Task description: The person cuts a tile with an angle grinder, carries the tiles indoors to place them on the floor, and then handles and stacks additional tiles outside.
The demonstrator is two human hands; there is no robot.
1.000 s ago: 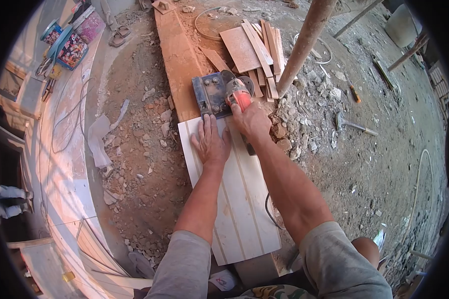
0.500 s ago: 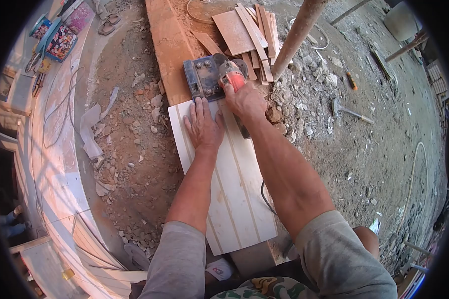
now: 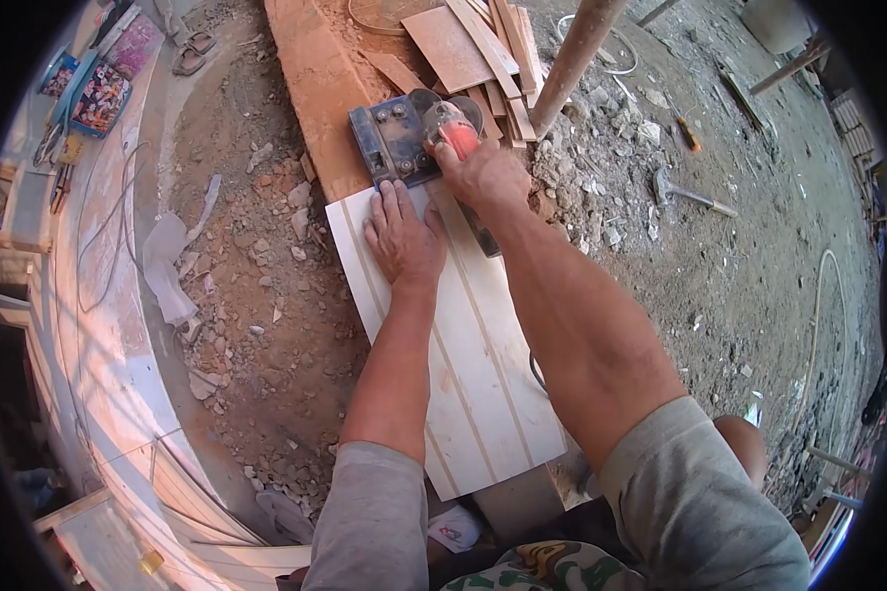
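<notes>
sleeves: short grey ones are worn on both arms, ending above the elbows
forearms: left bare
left hand [image 3: 401, 239]: no glove or ring is seen
right hand [image 3: 483, 177]: no glove is seen
trousers [image 3: 552, 569]: camouflage cloth is seen at the near edge

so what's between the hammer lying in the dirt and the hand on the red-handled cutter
In the head view, broken rubble and stones lie between the hammer and the right hand gripping the red-handled tile cutter.

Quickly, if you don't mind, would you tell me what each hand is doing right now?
Left hand: open, pressed flat on the white tile.
Right hand: closed in a grip on the tile cutter.
</notes>
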